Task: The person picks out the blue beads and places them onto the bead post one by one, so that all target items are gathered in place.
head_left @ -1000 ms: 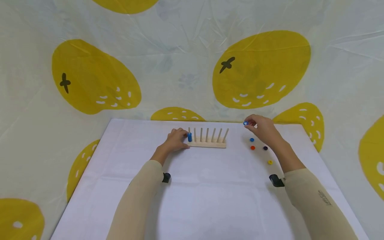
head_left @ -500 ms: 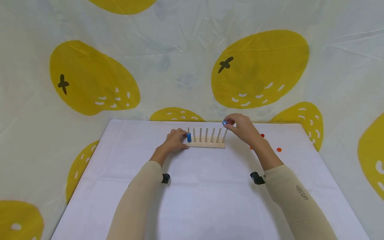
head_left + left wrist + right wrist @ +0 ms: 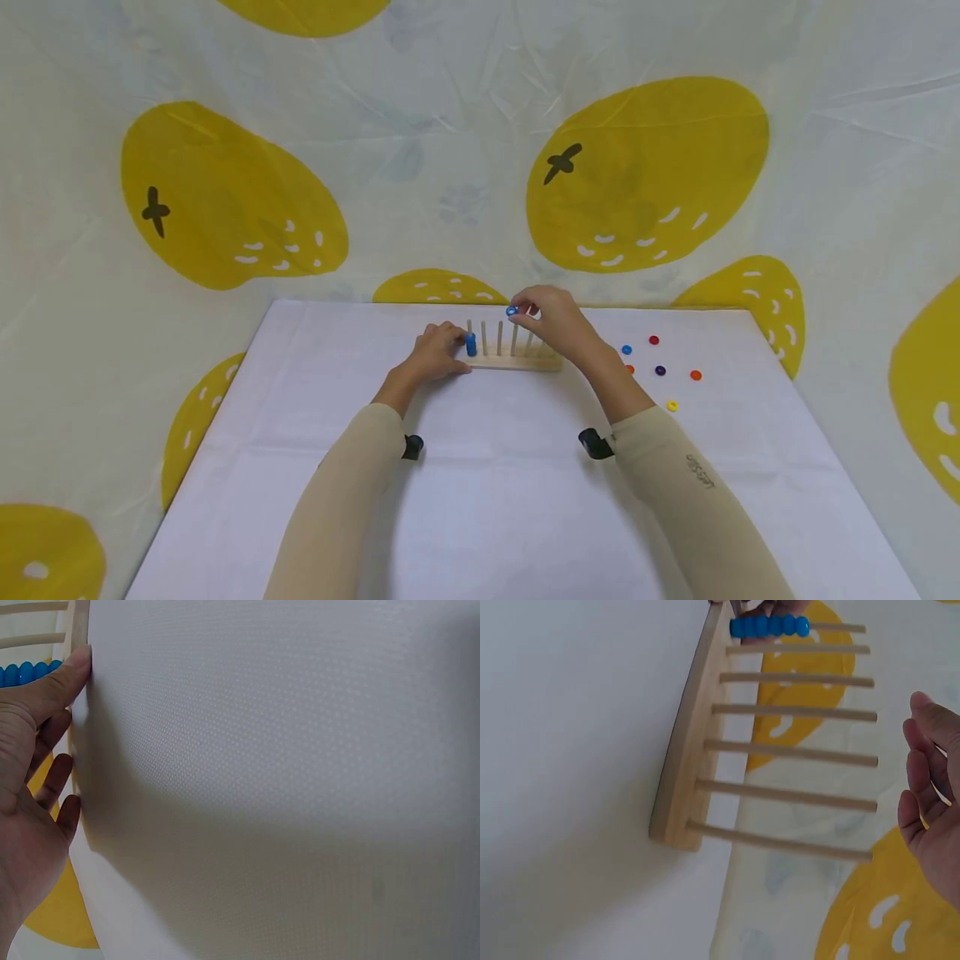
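Note:
A wooden peg rack [image 3: 517, 363] with a row of upright pegs stands near the table's far edge. Several blue beads [image 3: 471, 344] are stacked on its leftmost peg; the other pegs are bare in the right wrist view. My left hand [image 3: 437, 352] holds the rack's left end, thumb [image 3: 73, 664] on the front side of the base. Between thumb and fingertips my right hand [image 3: 558, 321] pinches a blue bead [image 3: 512, 311], above the middle pegs. The right wrist view shows this hand beside the peg tips, its bead out of sight.
Loose beads lie right of the rack: blue [image 3: 626, 350], red [image 3: 654, 340], dark purple [image 3: 660, 371], orange [image 3: 696, 375] and yellow [image 3: 672, 406]. Another orange bead [image 3: 631, 369] is partly behind the right forearm. A patterned cloth [image 3: 457, 183] hangs behind the white table [image 3: 495, 517].
My right hand has carried the blue bead leftward, from beyond the rack's right end to over its middle pegs. The left hand has stayed at the rack's left end.

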Demonstrator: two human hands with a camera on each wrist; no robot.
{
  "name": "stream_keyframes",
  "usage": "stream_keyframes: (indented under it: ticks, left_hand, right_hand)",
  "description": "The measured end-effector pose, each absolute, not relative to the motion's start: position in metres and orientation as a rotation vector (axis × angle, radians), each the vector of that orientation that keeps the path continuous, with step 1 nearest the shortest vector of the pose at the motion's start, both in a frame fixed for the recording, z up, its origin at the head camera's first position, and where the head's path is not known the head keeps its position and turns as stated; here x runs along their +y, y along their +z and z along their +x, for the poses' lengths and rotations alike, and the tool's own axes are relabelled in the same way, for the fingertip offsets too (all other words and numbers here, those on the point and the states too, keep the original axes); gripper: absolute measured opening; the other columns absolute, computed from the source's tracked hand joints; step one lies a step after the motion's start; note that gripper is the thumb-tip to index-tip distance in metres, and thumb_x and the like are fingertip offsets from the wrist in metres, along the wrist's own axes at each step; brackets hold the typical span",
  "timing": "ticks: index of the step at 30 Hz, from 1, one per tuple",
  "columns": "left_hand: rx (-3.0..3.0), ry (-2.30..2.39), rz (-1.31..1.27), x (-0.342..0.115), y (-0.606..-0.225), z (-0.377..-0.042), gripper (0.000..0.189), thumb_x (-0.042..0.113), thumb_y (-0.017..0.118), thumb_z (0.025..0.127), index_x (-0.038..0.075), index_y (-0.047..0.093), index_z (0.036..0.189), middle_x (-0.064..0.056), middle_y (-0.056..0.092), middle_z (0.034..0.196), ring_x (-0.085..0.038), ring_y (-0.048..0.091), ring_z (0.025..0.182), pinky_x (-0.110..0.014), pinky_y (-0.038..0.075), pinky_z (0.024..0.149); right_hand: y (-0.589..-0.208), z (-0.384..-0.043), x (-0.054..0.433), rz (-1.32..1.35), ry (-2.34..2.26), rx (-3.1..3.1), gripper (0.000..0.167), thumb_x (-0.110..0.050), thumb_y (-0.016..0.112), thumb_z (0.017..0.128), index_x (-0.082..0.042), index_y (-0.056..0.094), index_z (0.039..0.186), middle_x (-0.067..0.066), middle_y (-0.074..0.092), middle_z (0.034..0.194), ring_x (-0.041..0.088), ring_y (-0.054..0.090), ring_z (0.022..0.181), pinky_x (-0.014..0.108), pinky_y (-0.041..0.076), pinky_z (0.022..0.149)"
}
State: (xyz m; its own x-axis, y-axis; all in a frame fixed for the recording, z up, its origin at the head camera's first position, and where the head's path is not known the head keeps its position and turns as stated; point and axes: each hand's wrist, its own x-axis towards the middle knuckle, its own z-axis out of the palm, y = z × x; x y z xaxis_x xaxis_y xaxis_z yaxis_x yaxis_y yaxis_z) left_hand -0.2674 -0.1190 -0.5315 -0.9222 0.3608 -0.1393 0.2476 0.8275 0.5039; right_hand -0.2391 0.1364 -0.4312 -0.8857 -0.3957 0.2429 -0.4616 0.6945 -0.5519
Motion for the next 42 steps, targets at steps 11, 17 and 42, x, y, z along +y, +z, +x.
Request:
stream_keyframes:
  ticks: [11,17,42]
  left_hand:
    - [2.77,0.708,0.485,-0.118,-0.529,-0.268,0.063,0.033,0.088,0.083,0.01,0.063,0.137,-0.004,0.061,0.131,-0.028,0.044,0.125,-0.048,0.034,0.114]
    - [2.756,0.723,0.483,-0.117,-0.525,-0.267,0.062,0.032,0.087,0.084,0.01,0.063,0.137,-0.004,0.061,0.132,-0.028,0.044,0.124,-0.048,0.035,0.113]
    - [2.765,0.71,0.471,-0.12,-0.526,-0.267,0.06,0.033,0.087,0.084,0.011,0.064,0.135,-0.003,0.061,0.13,-0.027,0.044,0.122,-0.049,0.036,0.113]
  right_hand:
    - [-0.436,-0.25,0.099,0.816,0.906,-2.847,0.022,-0.022,0.074,0.097,-0.008,0.075,0.114,0.004,0.074,0.1,0.022,0.064,0.096,0.037,0.055,0.088]
    - [-0.434,-0.256,0.087,0.862,0.833,-2.864,0.025,-0.023,0.074,0.097,-0.008,0.075,0.116,0.005,0.075,0.103,0.025,0.064,0.1,0.039,0.053,0.093]
    - [-0.443,-0.262,0.076,0.895,0.828,-2.909,0.02,-0.021,0.076,0.095,-0.008,0.077,0.111,0.005,0.076,0.101,0.025,0.064,0.101,0.04,0.053,0.097]
